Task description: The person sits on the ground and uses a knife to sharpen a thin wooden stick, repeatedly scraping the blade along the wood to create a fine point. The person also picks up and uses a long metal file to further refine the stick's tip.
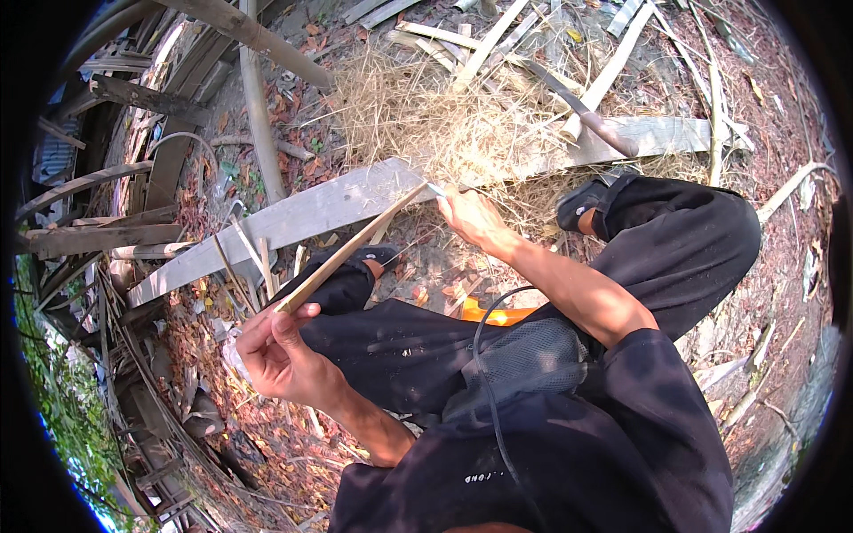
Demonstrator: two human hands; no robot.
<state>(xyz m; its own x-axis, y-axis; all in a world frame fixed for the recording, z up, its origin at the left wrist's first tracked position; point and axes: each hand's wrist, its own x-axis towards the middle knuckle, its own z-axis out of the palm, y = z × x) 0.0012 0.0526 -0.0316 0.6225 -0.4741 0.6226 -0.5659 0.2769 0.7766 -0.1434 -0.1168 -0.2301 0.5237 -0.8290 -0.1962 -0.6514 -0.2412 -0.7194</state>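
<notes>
Thin wooden strip [342,252] located at 9 o'clock from view centre, lower end pinched by left hand [286,354] at 8. Small pale piece [434,189], kind can't be told, gripped by right hand [475,218] at 1, by strip's upper end. Straw-like shavings [418,115] heaped at 12.

Pale tan strip [351,249], grey plank [302,209], black trousers [675,240]

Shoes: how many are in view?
2: left shoe, right of the held strip in the picture; right shoe, below the knife. Others may be hidden.
</notes>
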